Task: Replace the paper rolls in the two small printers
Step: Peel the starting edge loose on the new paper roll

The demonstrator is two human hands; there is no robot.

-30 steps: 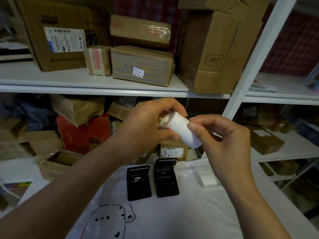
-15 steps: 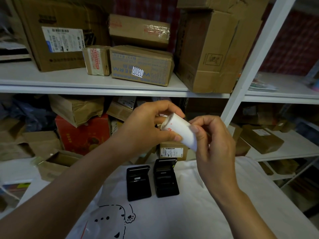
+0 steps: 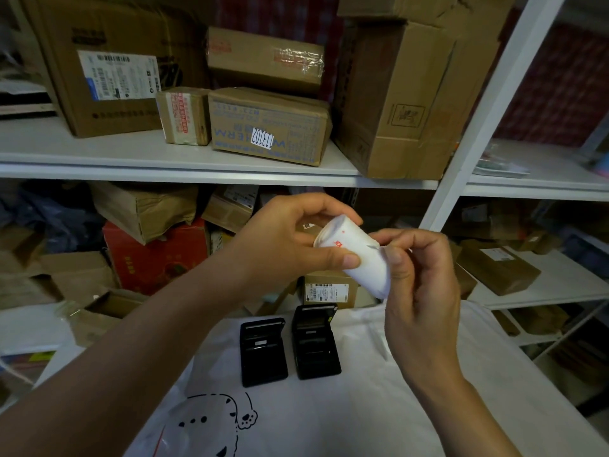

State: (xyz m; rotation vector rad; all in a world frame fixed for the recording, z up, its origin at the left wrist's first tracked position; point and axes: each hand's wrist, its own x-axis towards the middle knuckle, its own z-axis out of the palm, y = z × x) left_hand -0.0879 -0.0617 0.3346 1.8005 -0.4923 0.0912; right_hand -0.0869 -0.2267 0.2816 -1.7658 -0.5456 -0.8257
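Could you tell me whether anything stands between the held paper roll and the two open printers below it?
Nothing visible does. The paper roll, held by the left hand and right hand, is above both printers, whose lids are open on the white cloth.

Two bare forearms come into view, the left from 8 o'clock and the right from 5 o'clock. No sleeve or cuff shows on either arm as far as the frame's edge. The left hand (image 3: pixel 283 245) and the right hand (image 3: pixel 421 291) wear no gloves, rings, watch or bands. Fingernails are short and unpainted, plainest on the left thumb.
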